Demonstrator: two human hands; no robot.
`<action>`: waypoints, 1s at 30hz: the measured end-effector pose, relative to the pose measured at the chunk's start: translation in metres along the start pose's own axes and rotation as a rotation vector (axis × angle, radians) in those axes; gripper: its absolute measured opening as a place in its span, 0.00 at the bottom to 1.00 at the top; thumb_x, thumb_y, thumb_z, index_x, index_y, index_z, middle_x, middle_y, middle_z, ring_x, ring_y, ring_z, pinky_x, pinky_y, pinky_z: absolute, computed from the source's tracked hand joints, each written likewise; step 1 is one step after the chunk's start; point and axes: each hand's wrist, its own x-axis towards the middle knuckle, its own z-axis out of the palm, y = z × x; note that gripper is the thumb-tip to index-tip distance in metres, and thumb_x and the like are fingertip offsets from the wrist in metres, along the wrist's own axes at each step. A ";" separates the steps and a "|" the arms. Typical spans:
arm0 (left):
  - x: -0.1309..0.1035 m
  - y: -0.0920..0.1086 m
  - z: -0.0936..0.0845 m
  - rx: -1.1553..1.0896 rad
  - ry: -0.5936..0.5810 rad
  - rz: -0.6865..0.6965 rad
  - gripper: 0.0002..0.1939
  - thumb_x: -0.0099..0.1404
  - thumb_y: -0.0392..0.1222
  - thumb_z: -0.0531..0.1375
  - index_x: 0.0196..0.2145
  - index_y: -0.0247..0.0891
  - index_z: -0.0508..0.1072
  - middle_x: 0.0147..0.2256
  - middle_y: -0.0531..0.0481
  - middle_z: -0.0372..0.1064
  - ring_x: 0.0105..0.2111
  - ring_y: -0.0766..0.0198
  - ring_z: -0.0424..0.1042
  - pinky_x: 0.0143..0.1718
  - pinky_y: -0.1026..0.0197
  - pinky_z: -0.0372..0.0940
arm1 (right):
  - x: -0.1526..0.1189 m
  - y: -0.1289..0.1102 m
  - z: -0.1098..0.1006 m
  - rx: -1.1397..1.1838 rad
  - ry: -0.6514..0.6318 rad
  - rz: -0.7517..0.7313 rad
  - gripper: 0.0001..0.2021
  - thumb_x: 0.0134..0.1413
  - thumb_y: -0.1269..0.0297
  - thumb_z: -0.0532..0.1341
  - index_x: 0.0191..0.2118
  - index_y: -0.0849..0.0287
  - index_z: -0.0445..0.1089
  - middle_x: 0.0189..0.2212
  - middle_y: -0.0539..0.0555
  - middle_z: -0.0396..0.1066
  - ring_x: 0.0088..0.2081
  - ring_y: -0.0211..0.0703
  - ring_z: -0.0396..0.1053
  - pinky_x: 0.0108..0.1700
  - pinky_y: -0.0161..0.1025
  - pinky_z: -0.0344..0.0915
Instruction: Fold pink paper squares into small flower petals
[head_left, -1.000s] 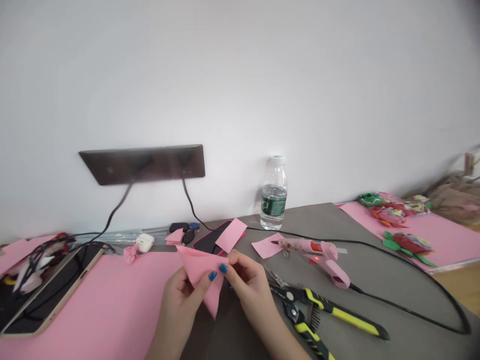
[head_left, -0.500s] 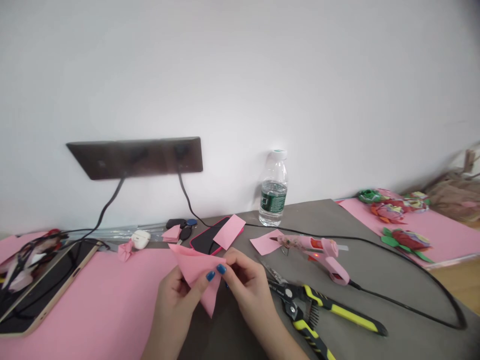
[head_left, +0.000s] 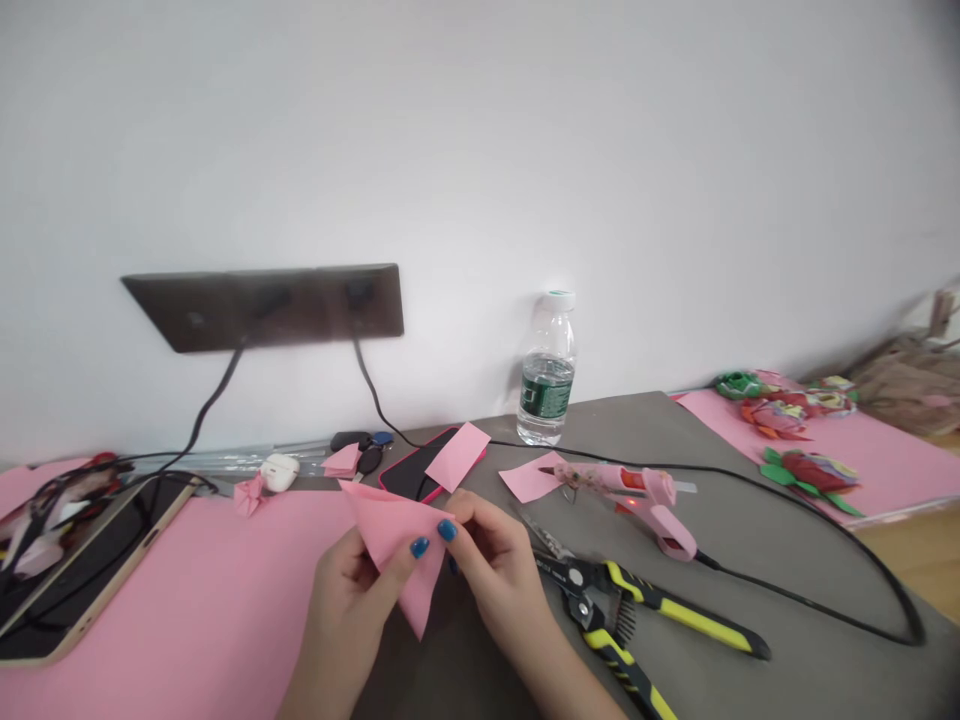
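Observation:
A folded piece of pink paper is held up between both hands at the table's front. My left hand grips it with the thumb pressed on its face and the fingers behind. At its right corner, my right hand pinches the paper between thumb and fingers. Just beyond lie a phone with a pink edge and a small pink paper piece resting over it. Beside my right forearm are black-and-yellow pliers, and farther back a pink glue gun lies near another pink paper piece.
A water bottle stands against the wall. The glue gun's black cord loops over the right side. Paper flowers lie on pink sheets at right. On the left are a pink sheet, a white earbud case and a tablet-like device.
The scene has shifted slightly upward in view. Both hands keep hold of the pink paper, and its lower point hangs slightly lower and farther left.

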 end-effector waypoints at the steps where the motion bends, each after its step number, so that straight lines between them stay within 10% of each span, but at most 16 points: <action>1: 0.000 0.000 0.000 -0.001 -0.002 0.001 0.17 0.53 0.52 0.67 0.31 0.33 0.79 0.28 0.45 0.77 0.29 0.58 0.74 0.27 0.64 0.70 | 0.000 -0.001 0.000 0.015 -0.013 0.006 0.15 0.61 0.58 0.59 0.25 0.59 0.62 0.22 0.47 0.57 0.25 0.35 0.52 0.26 0.33 0.50; 30: 0.001 0.009 -0.014 -0.069 0.197 0.145 0.22 0.63 0.54 0.60 0.21 0.38 0.59 0.21 0.57 0.51 0.23 0.68 0.52 0.22 0.68 0.52 | -0.004 -0.001 -0.004 0.022 -0.184 0.037 0.16 0.64 0.58 0.56 0.25 0.57 0.57 0.24 0.47 0.53 0.27 0.38 0.49 0.30 0.36 0.48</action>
